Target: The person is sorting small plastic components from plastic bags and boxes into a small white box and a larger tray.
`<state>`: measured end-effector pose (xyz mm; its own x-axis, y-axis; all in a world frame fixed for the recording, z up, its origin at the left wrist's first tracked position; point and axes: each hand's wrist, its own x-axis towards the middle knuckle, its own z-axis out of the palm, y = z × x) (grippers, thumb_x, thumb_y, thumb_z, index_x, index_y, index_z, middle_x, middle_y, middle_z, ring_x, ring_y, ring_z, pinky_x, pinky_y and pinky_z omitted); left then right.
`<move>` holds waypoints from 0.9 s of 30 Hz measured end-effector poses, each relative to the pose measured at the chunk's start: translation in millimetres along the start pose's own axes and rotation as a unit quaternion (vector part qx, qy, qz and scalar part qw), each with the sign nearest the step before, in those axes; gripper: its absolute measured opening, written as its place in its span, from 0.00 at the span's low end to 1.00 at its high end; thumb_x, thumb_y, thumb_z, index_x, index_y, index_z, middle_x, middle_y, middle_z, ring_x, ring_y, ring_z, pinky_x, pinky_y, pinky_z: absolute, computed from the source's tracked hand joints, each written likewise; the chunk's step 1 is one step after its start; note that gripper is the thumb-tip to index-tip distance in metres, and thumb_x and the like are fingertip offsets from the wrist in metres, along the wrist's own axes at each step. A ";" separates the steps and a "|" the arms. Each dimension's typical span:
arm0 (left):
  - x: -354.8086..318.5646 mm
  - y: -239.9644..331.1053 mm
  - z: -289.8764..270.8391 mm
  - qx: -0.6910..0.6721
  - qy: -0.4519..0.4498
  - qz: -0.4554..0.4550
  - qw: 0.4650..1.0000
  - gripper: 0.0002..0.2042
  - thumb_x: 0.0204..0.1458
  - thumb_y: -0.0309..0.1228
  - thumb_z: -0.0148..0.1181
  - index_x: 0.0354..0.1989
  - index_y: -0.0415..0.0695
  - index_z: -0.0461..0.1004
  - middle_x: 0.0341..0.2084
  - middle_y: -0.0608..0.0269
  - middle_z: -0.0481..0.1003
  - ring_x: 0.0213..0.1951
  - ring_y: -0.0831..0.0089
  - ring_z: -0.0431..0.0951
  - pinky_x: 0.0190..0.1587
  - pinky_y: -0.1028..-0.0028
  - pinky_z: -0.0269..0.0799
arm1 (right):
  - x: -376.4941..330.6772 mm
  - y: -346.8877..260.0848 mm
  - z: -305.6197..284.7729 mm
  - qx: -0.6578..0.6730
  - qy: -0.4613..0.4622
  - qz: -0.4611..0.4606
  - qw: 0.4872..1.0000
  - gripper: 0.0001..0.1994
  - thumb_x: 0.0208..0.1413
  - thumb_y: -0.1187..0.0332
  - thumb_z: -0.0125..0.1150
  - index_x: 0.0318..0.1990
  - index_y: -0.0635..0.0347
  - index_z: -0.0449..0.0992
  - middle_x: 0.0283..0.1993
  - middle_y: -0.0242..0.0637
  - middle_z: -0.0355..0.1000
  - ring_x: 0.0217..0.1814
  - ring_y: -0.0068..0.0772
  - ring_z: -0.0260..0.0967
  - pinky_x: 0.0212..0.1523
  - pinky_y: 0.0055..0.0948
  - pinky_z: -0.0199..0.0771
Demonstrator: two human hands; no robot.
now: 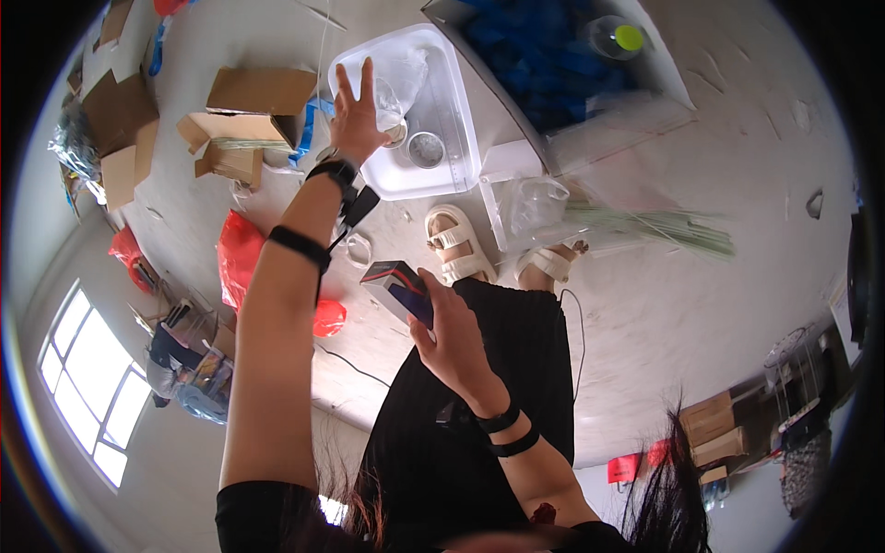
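Observation:
My left hand (354, 122) reaches out over the left side of a white plastic tub (463, 138), its fingers spread and nothing in them. Inside the tub lie a clear plastic bag (406, 78) and a round clear container (426, 148); a second small round piece (396, 134) shows partly beside my thumb. In front of my lap, my right hand (452, 336) grips a small dark box (398, 288) with a red stripe and a pale side. Its fingers wrap round the box's right end.
A large carton (525, 138) with blue material and a green-capped clear bottle (629, 39) stands far right of the tub. Thin pale green sticks (673, 229) lie on the floor. Open cardboard boxes (258, 92) and a red bag (238, 253) are at left. A thin cable (583, 341) runs beside my leg.

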<state>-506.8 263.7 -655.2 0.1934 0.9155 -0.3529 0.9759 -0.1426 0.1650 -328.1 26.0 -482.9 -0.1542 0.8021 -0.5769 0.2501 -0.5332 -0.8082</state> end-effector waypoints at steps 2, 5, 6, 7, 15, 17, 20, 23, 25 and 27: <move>12.5 -7.8 26.1 0.008 -0.043 -0.030 0.999 0.63 0.38 0.21 0.73 0.76 0.69 0.31 0.71 0.34 0.43 0.58 0.39 0.70 0.53 0.52 0.77 | 1.4 -1.3 -0.6 -0.009 -0.022 0.015 1.000 0.34 0.53 0.70 0.66 0.67 0.64 0.60 0.45 0.50 0.73 0.45 0.51 0.73 0.44 0.46 0.74; 32.8 -44.9 46.3 0.023 -0.072 -0.084 0.994 0.44 0.46 0.18 0.62 0.73 0.62 0.53 0.56 0.37 0.68 0.44 0.43 0.80 0.46 0.53 0.78 | 3.6 -5.2 7.0 -0.004 -0.057 0.024 0.998 0.34 0.54 0.70 0.66 0.68 0.64 0.60 0.46 0.50 0.73 0.46 0.51 0.73 0.44 0.46 0.73; 37.5 -57.0 47.2 0.019 -0.040 -0.065 0.997 0.32 0.48 0.20 0.61 0.64 0.56 0.64 0.49 0.42 0.72 0.43 0.45 0.80 0.45 0.52 0.78 | 3.1 -7.8 7.6 -0.007 -0.065 0.022 0.998 0.34 0.54 0.69 0.66 0.68 0.64 0.60 0.46 0.50 0.73 0.46 0.50 0.73 0.44 0.46 0.73; 37.1 -69.4 45.6 0.019 -0.007 -0.045 0.999 0.21 0.50 0.22 0.61 0.54 0.51 0.75 0.42 0.46 0.75 0.43 0.46 0.80 0.44 0.52 0.77 | 2.8 -11.4 9.4 -0.007 -0.073 0.018 0.997 0.34 0.54 0.69 0.65 0.68 0.64 0.60 0.47 0.50 0.72 0.46 0.50 0.73 0.45 0.46 0.73; -11.7 -20.3 -59.8 -0.033 0.125 0.119 0.985 0.06 0.51 0.27 0.66 0.37 0.45 0.81 0.54 0.54 0.73 0.56 0.53 0.71 0.61 0.57 0.63 | 1.7 -5.6 3.7 -0.030 -0.064 0.010 0.997 0.34 0.54 0.69 0.65 0.68 0.61 0.59 0.49 0.46 0.72 0.47 0.47 0.73 0.46 0.45 0.72; -33.4 -9.9 -95.5 -0.039 0.125 0.136 0.982 0.05 0.51 0.27 0.66 0.37 0.45 0.81 0.57 0.54 0.72 0.57 0.52 0.71 0.62 0.57 0.63 | 1.1 -8.4 7.1 -0.030 -0.062 0.002 0.998 0.34 0.54 0.69 0.65 0.68 0.60 0.59 0.49 0.45 0.73 0.48 0.46 0.73 0.46 0.45 0.72; -64.3 29.2 -127.2 -0.218 0.057 0.128 0.966 0.06 0.55 0.27 0.65 0.38 0.41 0.78 0.55 0.56 0.74 0.53 0.62 0.75 0.58 0.65 0.67 | -3.1 -5.4 1.6 -0.016 -0.045 -0.001 0.999 0.32 0.54 0.71 0.64 0.67 0.61 0.60 0.47 0.49 0.73 0.46 0.51 0.73 0.46 0.47 0.73; -99.6 67.0 -158.1 -0.464 -0.029 -0.052 0.884 0.04 0.60 0.26 0.61 0.39 0.39 0.74 0.51 0.60 0.78 0.50 0.74 0.77 0.54 0.72 0.70 | -8.4 -1.5 7.8 -0.020 -0.052 -0.001 0.998 0.32 0.54 0.70 0.64 0.67 0.60 0.60 0.47 0.49 0.73 0.46 0.51 0.73 0.45 0.47 0.73; -117.0 73.3 -163.8 -0.574 -0.118 -0.183 0.789 0.02 0.63 0.24 0.56 0.40 0.39 0.72 0.43 0.64 0.80 0.45 0.83 0.76 0.49 0.78 0.71 | -12.9 -0.1 9.5 -0.027 -0.061 0.011 0.998 0.33 0.54 0.69 0.64 0.67 0.60 0.60 0.48 0.47 0.73 0.47 0.49 0.72 0.46 0.47 0.72; -124.3 96.9 -164.6 -0.598 -0.154 -0.180 0.766 0.02 0.64 0.23 0.54 0.40 0.41 0.72 0.37 0.67 0.78 0.42 0.86 0.74 0.45 0.80 0.70 | -17.1 -0.5 11.0 -0.063 -0.070 0.012 0.995 0.36 0.51 0.67 0.68 0.68 0.56 0.60 0.51 0.41 0.72 0.50 0.42 0.72 0.48 0.43 0.70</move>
<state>-452.9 198.0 -443.8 0.1289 0.6557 -0.7439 0.2172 0.7133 0.6664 -336.0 9.6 -473.8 -0.2767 0.7398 -0.6133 0.3725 -0.5058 -0.7781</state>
